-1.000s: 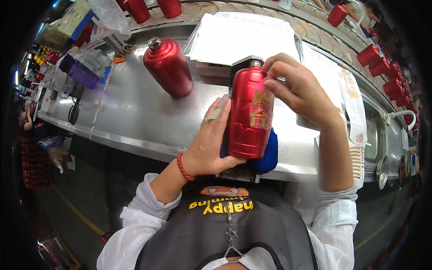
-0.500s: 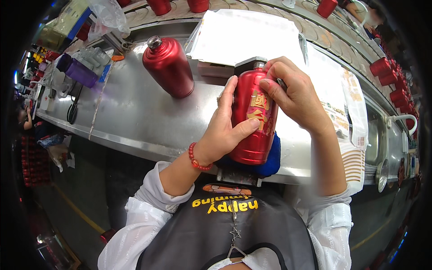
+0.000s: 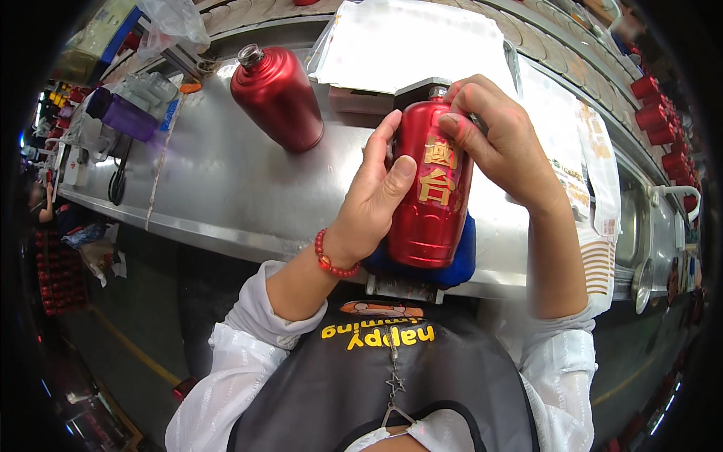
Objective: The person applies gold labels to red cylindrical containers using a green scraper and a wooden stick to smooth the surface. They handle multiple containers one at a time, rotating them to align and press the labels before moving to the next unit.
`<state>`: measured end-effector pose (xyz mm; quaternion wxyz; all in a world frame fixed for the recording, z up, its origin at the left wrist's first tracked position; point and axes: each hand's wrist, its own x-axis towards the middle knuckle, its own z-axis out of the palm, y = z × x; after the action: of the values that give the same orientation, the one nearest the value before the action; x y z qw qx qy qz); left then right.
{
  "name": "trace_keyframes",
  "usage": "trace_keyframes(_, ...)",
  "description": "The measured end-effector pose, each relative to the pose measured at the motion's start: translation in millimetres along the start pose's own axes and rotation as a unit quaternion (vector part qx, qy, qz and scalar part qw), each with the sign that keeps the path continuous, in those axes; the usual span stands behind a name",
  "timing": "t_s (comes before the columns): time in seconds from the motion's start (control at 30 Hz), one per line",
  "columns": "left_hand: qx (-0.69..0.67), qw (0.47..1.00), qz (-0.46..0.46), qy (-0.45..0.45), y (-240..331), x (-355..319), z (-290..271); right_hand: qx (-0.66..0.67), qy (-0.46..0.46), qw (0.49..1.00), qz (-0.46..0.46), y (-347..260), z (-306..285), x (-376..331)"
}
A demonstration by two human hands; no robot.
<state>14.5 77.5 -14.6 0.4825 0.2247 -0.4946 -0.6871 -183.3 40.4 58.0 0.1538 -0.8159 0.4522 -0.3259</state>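
A glossy red bottle (image 3: 425,241) with large gold characters (image 3: 439,177) leans on a blue cloth pad (image 3: 461,264) at the counter's front edge. Along its left side lies my left hand (image 3: 367,200), closed around it, thumb at the edge of the characters. My right hand (image 3: 497,143) is bent over the upper right shoulder, thumb and fingers closed together against the bottle just above the characters. Whether a bit of film is pinched there is hidden. A second red bottle (image 3: 279,98), plain on the side I see, stands on the counter to the left, its neck uncapped.
A white sheet stack (image 3: 410,49) lies in a tray behind the bottle, with printed gold decal sheets (image 3: 561,151) to its right. A purple bottle (image 3: 124,117) and scissors (image 3: 118,181) are at the far left. At the right is a sink (image 3: 633,226); a conveyor (image 3: 542,34) runs behind.
My left thumb has slid off the gold characters up to the bottle's left edge. The characters now face me more fully. My right hand has shifted slightly up along the shoulder.
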Motion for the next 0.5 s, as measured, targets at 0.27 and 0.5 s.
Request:
trace_keyframes(0.27,0.005,1.0,-0.012,-0.001,3.4,-0.6,3.2,-0.008,-0.013,1.0,0.003,-1.0,-1.9,2.4)
trace_keyframes(0.5,0.067,0.998,-0.015,-0.003,1.6,-0.8,-0.4,-0.004,-0.027,0.999,0.021,-4.0,-2.9,3.9)
